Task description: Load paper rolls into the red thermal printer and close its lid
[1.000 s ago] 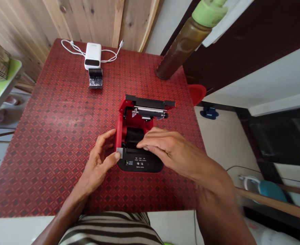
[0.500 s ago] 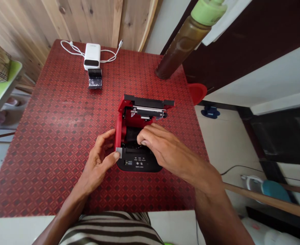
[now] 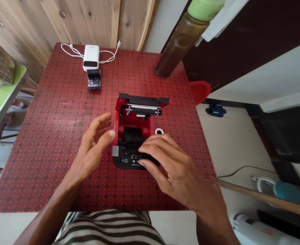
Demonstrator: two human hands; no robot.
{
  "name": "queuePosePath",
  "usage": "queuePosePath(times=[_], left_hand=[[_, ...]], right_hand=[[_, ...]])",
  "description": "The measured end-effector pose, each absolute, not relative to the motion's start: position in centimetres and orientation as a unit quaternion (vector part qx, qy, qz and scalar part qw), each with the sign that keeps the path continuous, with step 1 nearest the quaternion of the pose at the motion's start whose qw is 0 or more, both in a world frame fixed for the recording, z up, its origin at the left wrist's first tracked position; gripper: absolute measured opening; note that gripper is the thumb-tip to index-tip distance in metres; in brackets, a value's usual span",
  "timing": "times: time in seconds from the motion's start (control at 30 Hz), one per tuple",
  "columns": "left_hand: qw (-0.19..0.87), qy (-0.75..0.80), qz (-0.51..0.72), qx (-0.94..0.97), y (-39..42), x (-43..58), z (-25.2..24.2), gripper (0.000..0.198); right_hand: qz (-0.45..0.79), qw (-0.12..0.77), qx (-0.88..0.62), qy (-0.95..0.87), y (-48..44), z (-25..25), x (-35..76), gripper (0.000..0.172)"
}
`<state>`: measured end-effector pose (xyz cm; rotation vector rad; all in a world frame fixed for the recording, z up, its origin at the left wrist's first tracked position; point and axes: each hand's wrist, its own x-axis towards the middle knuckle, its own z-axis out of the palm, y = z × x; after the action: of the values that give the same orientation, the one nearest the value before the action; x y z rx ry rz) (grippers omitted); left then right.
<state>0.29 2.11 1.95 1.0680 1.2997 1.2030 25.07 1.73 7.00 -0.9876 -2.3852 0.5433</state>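
A red and black printer-like device (image 3: pixel 133 164) stands on the patterned red table with its lid (image 3: pixel 144 100) raised. Inside its red bay lies a black roll (image 3: pixel 133 135), with black material stretching over the front edge. My left hand (image 3: pixel 95 146) is just left of the device, fingers apart and holding nothing. Over the front right of the device is my right hand (image 3: pixel 170 163), thumb and fingers spread above the black panel, nothing visible between them. A small white ring (image 3: pixel 159 131) shows on the table behind my right hand.
On the red table (image 3: pixel 55 136), a white power bank (image 3: pixel 91 56) with a white cable lies at the back, a short black strip (image 3: pixel 94 79) before it. A tall brown bottle (image 3: pixel 177 44) with a green cap stands back right. A red stool (image 3: pixel 200 92) is beyond the right edge.
My left hand has come off the device's left side and moved left. My right hand has drawn back from the bay and opened, uncovering the black roll and the white ring.
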Motion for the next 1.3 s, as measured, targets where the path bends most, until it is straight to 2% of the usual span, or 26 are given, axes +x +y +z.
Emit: queuePosePath(times=[0.1,0.17,0.27,0.37,0.5,0.6,0.67,1.07,1.3], left_hand=[[0.463,0.509,0.543,0.482,5.4,0.7,2.7,0.047],[0.467,0.486,0.559,0.482,7.3,1.2,3.2,0.045],[0.463,0.498,0.584,0.443,9.0,2.0,4.0,0.041],[0.468,0.514,0.578,0.427,8.8,2.5,4.6,0.035],[0.502,0.513,0.567,0.403,6.2,2.5,4.2,0.020],[0.562,0.522,0.531,0.359,3.9,2.0,2.8,0.061],[0.583,0.532,0.503,0.353,2.8,1.7,1.9,0.074],[0.606,0.483,0.483,0.408,1.8,1.4,1.2,0.066],[0.601,0.495,0.481,0.403,2.0,1.3,1.4,0.064]], right_hand=[[0.145,0.278,-0.368,-0.876,1.1,6.3,24.7,0.012],[0.109,0.295,-0.373,-0.873,0.8,5.8,24.3,0.018],[0.037,0.309,-0.379,-0.872,0.4,5.1,23.6,0.019],[-0.035,0.324,-0.378,-0.866,-0.1,4.6,23.2,0.018],[-0.073,0.338,-0.385,-0.856,-1.0,3.8,23.1,0.017],[-0.078,0.342,-0.395,-0.849,-1.5,3.2,23.2,0.020],[-0.084,0.342,-0.407,-0.843,-1.5,3.0,23.2,0.021],[0.000,0.326,-0.438,-0.838,-1.1,4.0,22.7,0.017],[0.006,0.336,-0.444,-0.831,-1.1,3.8,22.4,0.018]])
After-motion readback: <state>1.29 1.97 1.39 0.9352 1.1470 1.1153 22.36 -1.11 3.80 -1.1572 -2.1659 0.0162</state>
